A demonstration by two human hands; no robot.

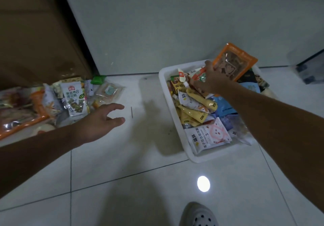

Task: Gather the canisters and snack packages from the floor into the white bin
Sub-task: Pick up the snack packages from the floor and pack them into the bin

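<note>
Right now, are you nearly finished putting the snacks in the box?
About halfway, I'd guess. Done: the white bin is already heaped with packets. In hand: the right hand holds an orange package over the bin's far end, and the open left hand reaches toward the floor pile. Left: that pile of snacks is not yet in the bin.

bare floor [140,138] between pile [52,99] and bin [164,89] (heaped full)
</note>
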